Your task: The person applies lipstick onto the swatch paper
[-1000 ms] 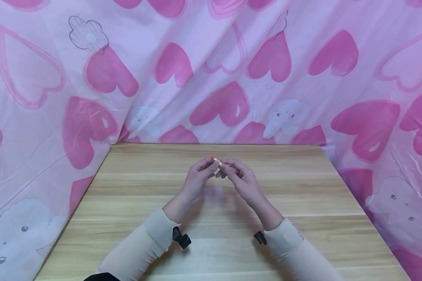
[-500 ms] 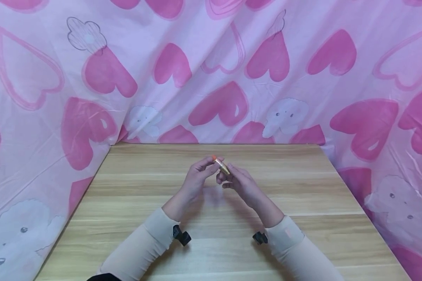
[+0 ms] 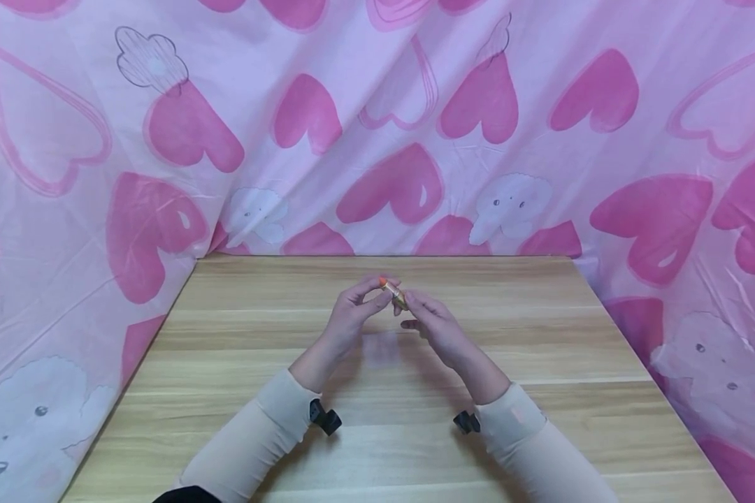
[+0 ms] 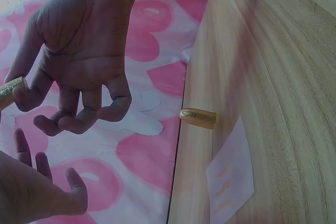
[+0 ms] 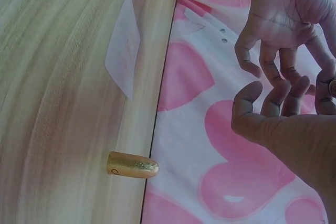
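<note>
A lipstick (image 3: 394,294) with a gold tube and an orange tip slants between both hands above the table. My left hand (image 3: 346,316) pinches it near the orange end between thumb and fingers. My right hand (image 3: 440,330) holds its lower gold end. In the left wrist view the right thumb and index finger grip the gold tube (image 4: 11,92), while the other fingers curl loosely. Part of the tube is hidden behind fingers. The gold lipstick cap (image 5: 132,164) lies on its side on the table, hidden in the head view.
A small pale paper (image 3: 380,348) lies under the hands; in the left wrist view the paper (image 4: 231,177) bears several orange strokes. The wooden table (image 3: 239,405) reaches back to a pink heart-patterned cloth (image 3: 390,188) hung behind and at both sides.
My right fingers have shifted along the lipstick, down to its lower gold end, so more of the tube shows. My left hand keeps its pinch almost in place.
</note>
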A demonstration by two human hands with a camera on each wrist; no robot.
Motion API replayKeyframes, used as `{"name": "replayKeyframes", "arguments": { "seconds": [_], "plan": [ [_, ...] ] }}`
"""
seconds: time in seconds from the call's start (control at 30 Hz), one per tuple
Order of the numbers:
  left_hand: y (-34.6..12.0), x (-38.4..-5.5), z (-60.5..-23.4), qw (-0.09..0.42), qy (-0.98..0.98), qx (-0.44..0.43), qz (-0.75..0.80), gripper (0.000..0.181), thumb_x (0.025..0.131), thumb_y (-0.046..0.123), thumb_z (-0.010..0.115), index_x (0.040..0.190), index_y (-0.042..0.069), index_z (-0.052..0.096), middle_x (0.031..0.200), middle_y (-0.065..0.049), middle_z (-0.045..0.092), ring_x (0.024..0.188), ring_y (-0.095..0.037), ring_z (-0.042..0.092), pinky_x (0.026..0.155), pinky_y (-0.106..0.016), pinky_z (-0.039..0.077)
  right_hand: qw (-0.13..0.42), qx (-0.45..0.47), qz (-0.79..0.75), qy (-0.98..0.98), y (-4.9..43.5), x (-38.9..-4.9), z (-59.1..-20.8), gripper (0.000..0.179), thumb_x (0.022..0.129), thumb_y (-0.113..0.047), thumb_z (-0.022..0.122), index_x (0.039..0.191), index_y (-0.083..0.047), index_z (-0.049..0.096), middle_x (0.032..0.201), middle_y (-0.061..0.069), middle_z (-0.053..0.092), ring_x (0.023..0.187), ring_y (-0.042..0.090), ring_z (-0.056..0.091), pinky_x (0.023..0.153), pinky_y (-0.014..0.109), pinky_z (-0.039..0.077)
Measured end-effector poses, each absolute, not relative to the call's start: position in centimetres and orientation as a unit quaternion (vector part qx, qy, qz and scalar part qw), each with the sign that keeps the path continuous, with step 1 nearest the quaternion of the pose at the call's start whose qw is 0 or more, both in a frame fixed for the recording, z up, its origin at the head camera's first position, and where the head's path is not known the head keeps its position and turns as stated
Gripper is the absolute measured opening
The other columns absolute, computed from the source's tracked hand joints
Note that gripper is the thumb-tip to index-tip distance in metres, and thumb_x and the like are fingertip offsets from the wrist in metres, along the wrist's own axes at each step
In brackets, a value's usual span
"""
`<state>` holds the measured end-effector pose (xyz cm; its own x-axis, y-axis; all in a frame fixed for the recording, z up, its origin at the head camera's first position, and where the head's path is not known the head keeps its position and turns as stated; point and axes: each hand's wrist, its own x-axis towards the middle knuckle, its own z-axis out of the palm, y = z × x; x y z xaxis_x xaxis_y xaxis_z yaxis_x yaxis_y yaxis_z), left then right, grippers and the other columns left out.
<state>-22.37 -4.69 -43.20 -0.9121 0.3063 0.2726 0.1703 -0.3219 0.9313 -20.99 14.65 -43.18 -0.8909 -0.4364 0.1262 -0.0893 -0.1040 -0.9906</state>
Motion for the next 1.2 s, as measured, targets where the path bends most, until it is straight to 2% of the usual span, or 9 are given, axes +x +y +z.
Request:
{"name": "replayKeyframes", "arguments": {
  "seconds": [0.1,0.2,0.4,0.57,0.63,0.73,0.9,1.07,1.2],
  "plan": [
    [-4.6,-22.4,-43.2,0.031,0.572,0.209,0.792,0.022,0.096,0.012,0.068,0.116,0.016,0.076,0.129,-0.005,0.061,0.134,-0.024,0.044,0.109,-0.055,0.036,0.104,-0.199,-0.7,0.678,14.5,-21.0,-43.0,0.031,0.108,-0.038,0.043,0.12,-0.023,0.069,0.11,0.002,0.057,0.112,0.021,0.052,0.1,0.053,0.042],
    [-4.4,-22.4,-43.2,0.017,0.569,0.203,0.797,0.022,0.096,0.01,0.068,0.113,0.02,0.078,0.128,-0.004,0.06,0.131,-0.024,0.045,0.106,-0.05,0.04,0.087,-0.195,-0.692,0.69,14.3,-20.9,-42.8,0.033,0.109,-0.037,0.043,0.121,-0.018,0.067,0.112,0.005,0.057,0.114,0.023,0.051,0.1,0.051,0.042],
    [-4.0,-22.5,-43.1,-0.01,0.562,0.176,0.808,0.025,0.094,0.009,0.07,0.118,0.003,0.071,0.127,-0.014,0.06,0.129,-0.023,0.048,0.105,-0.048,0.043,0.023,-0.187,-0.669,0.719,13.8,-20.9,-42.7,0.028,0.109,-0.027,0.046,0.112,-0.006,0.064,0.121,0.013,0.056,0.113,0.022,0.05,0.093,0.045,0.042],
    [-3.8,-22.6,-42.9,-0.026,0.567,0.165,0.806,0.03,0.095,0.012,0.07,0.122,0.0,0.068,0.123,-0.005,0.064,0.128,-0.022,0.048,0.108,-0.05,0.039,-0.038,-0.178,-0.648,0.74,13.6,-21.0,-42.8,0.022,0.105,-0.02,0.054,0.111,-0.003,0.067,0.117,0.008,0.06,0.111,0.022,0.053,0.087,0.036,0.048],
    [-3.8,-22.6,-42.8,-0.025,0.575,0.17,0.8,0.03,0.096,0.014,0.069,0.122,0.0,0.068,0.123,-0.003,0.064,0.128,-0.022,0.048,0.11,-0.051,0.036,-0.022,-0.175,-0.662,0.729,13.6,-21.1,-42.8,0.025,0.106,-0.022,0.053,0.11,-0.001,0.066,0.111,0.008,0.062,0.106,0.022,0.057,0.085,0.035,0.051],
    [-4.1,-22.5,-42.8,-0.012,0.582,0.187,0.791,0.029,0.096,0.016,0.068,0.121,0.001,0.07,0.126,-0.003,0.061,0.13,-0.022,0.047,0.11,-0.052,0.036,0.045,-0.185,-0.693,0.696,13.8,-21.1,-42.5,0.04,0.109,-0.033,0.044,0.105,0.002,0.064,0.101,0.009,0.064,0.098,0.023,0.06,0.085,0.038,0.051],
    [-4.4,-22.5,-42.7,0.008,0.568,0.225,0.791,0.027,0.096,0.013,0.067,0.12,0.001,0.071,0.131,-0.009,0.057,0.133,-0.025,0.044,0.109,-0.053,0.037,0.148,-0.212,-0.717,0.647,14.1,-20.9,-42.1,0.05,0.109,-0.045,0.035,0.099,-0.005,0.064,0.096,0.006,0.064,0.096,0.021,0.059,0.086,0.045,0.046],
    [-4.6,-22.6,-42.7,0.019,0.567,0.245,0.786,0.026,0.098,0.011,0.064,0.121,0.0,0.07,0.13,-0.008,0.059,0.133,-0.026,0.043,0.112,-0.053,0.03,0.178,-0.226,-0.724,0.627,14.2,-20.8,-42.0,0.044,0.109,-0.041,0.036,0.098,-0.008,0.063,0.097,0.004,0.063,0.097,0.02,0.058,0.088,0.045,0.044],
    [-4.6,-22.5,-42.7,0.024,0.573,0.249,0.781,0.03,0.098,0.013,0.063,0.123,-0.003,0.066,0.13,-0.005,0.06,0.134,-0.025,0.042,0.113,-0.054,0.025,0.179,-0.232,-0.724,0.624,14.2,-20.7,-42.2,0.042,0.11,-0.037,0.036,0.095,-0.007,0.061,0.096,0.005,0.06,0.097,0.021,0.056,0.089,0.045,0.043]
  ]
}}
